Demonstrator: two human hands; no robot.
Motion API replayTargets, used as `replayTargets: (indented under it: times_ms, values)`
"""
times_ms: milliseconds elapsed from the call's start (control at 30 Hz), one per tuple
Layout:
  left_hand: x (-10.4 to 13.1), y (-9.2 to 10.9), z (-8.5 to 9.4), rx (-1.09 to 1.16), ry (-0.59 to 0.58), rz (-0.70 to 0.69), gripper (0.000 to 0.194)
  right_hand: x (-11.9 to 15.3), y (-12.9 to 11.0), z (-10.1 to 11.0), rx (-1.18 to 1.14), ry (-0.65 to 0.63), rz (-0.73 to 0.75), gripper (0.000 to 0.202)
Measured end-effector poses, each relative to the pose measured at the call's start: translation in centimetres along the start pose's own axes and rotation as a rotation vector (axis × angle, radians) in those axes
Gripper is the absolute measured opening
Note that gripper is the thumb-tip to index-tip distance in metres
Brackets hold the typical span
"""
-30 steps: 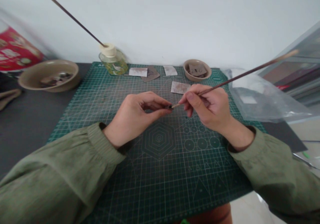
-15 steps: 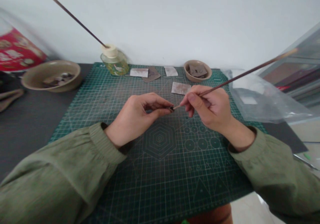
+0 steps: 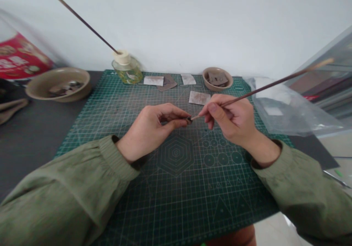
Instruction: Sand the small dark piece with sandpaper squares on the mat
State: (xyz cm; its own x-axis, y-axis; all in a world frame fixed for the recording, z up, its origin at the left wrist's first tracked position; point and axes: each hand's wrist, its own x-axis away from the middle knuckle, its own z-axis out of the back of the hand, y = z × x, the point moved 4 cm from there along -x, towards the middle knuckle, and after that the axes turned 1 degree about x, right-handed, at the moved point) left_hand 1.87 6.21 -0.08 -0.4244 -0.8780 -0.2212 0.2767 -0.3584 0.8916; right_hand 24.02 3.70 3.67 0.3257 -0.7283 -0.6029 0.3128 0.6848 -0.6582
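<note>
1 head-worn camera gives the 1 view, looking forward and steeply enough down to take in most of the green gridded cutting mat (image 3: 176, 202). The left sleeve (image 3: 66, 191) and right sleeve (image 3: 297, 187) enter from the 2 lower corners, close to the lens; the left hand (image 3: 154, 128) and right hand (image 3: 232, 117) lie near mid-frame, a little farther off. The dark surface (image 3: 35, 139) shows at both sides, and the pale wall (image 3: 176, 22) behind it fills the top.
</note>
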Motion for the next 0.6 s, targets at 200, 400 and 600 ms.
replayTargets:
  times_ms: [200,400,600]
  values:
    - [0.1,-0.3,-0.1,0.052,-0.018,0.023,0.014,0.1,0.3,0.0,-0.019,-0.037,-0.017,0.034]
    - [0.0,-0.4,-0.1,0.090,-0.019,0.035,0.017,0.1,0.8,0.4,-0.034,0.132,-0.107,0.041]
    - [-0.2,-0.7,0.1,0.164,-0.004,0.052,0.017,-0.1,2.1,0.5,-0.047,0.205,-0.197,0.039]
